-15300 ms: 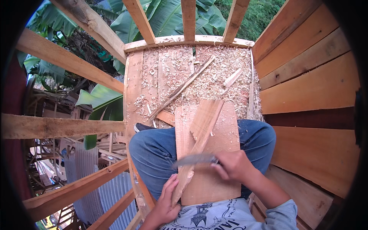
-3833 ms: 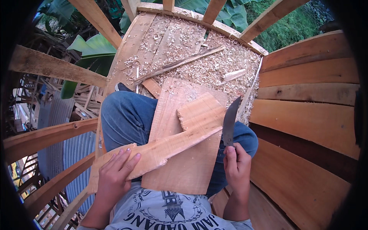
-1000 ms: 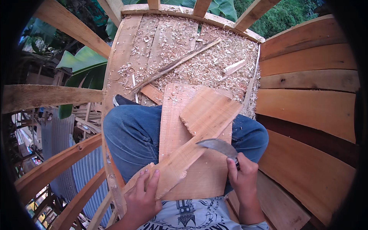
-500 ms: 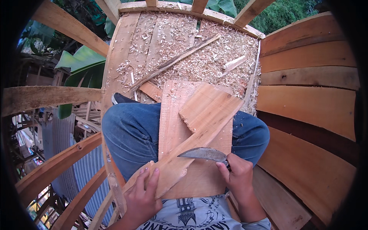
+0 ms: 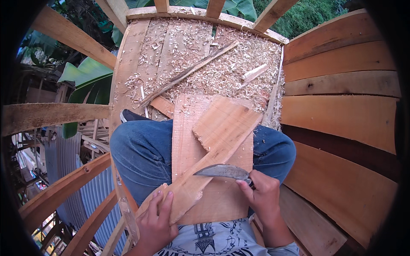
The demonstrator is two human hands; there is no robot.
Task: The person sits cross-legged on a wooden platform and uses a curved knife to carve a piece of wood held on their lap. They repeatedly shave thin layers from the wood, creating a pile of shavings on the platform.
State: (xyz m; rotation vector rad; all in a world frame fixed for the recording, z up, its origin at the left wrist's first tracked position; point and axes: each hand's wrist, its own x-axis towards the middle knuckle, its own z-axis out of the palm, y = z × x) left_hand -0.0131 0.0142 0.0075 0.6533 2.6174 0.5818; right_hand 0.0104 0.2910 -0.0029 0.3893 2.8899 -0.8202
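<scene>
A carved wooden piece (image 5: 227, 123), broad at the far end and narrow in the middle, lies slantwise over a flat board (image 5: 183, 128) on my lap. My left hand (image 5: 156, 219) is closed round its near end, fingers on the upper face. In my right hand (image 5: 262, 192) is a knife (image 5: 224, 171) with a curved, dark grey blade, its handle mostly hidden by my fingers. The blade points left and lies across the narrow middle of the wooden piece. Whether the edge bites into the wood I cannot tell.
Wood shavings (image 5: 205, 77) cover the plank floor ahead, with a long stick (image 5: 192, 72) and a short wood chunk (image 5: 255, 72) among them. A plank wall (image 5: 337, 111) rises on the right. Wooden rails (image 5: 55, 115) border the left, with corrugated metal sheeting (image 5: 100, 183) below.
The whole view has shifted slightly, so everything appears a little further left and lower. Both hands keep their grips, and the knife stays at nearly the same spot on the wood.
</scene>
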